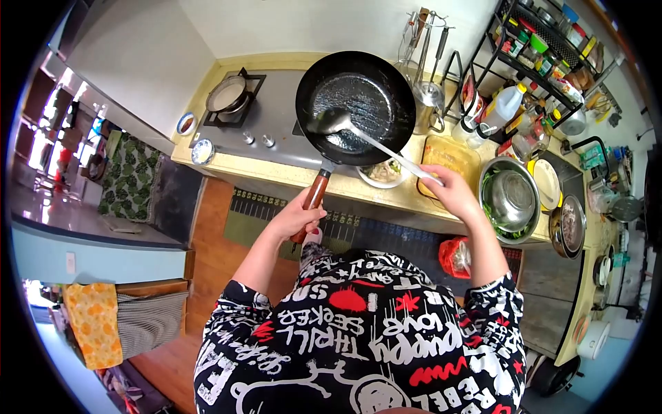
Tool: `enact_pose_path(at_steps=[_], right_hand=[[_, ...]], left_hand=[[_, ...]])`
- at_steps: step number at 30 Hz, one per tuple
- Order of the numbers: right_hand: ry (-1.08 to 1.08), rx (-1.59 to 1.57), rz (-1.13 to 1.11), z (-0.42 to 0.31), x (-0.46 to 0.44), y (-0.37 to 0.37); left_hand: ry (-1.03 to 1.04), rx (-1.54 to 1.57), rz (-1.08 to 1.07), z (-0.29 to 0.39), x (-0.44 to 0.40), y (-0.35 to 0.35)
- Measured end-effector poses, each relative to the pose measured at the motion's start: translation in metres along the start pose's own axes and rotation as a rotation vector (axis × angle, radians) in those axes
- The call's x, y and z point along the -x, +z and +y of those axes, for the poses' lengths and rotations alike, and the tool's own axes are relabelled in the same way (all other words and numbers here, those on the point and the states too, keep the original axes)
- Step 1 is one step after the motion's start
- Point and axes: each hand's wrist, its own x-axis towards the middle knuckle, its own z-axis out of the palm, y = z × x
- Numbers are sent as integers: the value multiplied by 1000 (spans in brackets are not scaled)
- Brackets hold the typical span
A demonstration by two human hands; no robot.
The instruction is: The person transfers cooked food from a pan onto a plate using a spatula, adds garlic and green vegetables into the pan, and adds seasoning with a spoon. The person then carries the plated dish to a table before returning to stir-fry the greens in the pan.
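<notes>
Wok: centre top of the frame, tilted above the stove (283, 103), dark and glossy inside, the ladle's bowl in it.
Steel basin (510, 163): right of centre, green leaves inside with a smaller steel bowl (510, 201) on them.
Glass dish (452, 153): amber-looking, on the counter right of the wok (386, 90); contents unclear.
Metal pan (556, 231): right side, holding pinkish-grey food too small to identify.
Ladle (378, 144): slants down rightward from the wok.
White bowl (380, 185): just below the wok, partly covered by it, pale pieces and green bits inside.
Saucepan (227, 94): upper left, on a burner; contents unclear.
Left hand (296, 219): closed around the wok's wooden handle (319, 186).
Right hand (452, 191): gripping the ladle's handle end.
Small bowl (186, 123): left of the stove, reddish-brown contents.
</notes>
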Motion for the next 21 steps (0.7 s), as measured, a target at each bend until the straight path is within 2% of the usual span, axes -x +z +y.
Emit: enact_pose_path(at_steps=[5,8,12,13,16,19,21], right_hand=[[168,301,83,-32,38,-61],[61,234,162,-15,31,-59],[13,-27,162,14,5,-23],[91,-82,164,12,7,-17],[99,-54,189,33,18,-4],[266,7,143,41,42,-17],[275,-181,159,66,56,-19]], left_hand=[[-4,-79,65,5,-3,-9],[13,-143,100,6,-5,-10],[45,-257,158,11,-11,-6],[47,-293,174,13,-11,-5],[58,-396,238,16,-10,-4],[84,-443,307,12,-12,-3],[101,-479,352,10,-13,-2]])
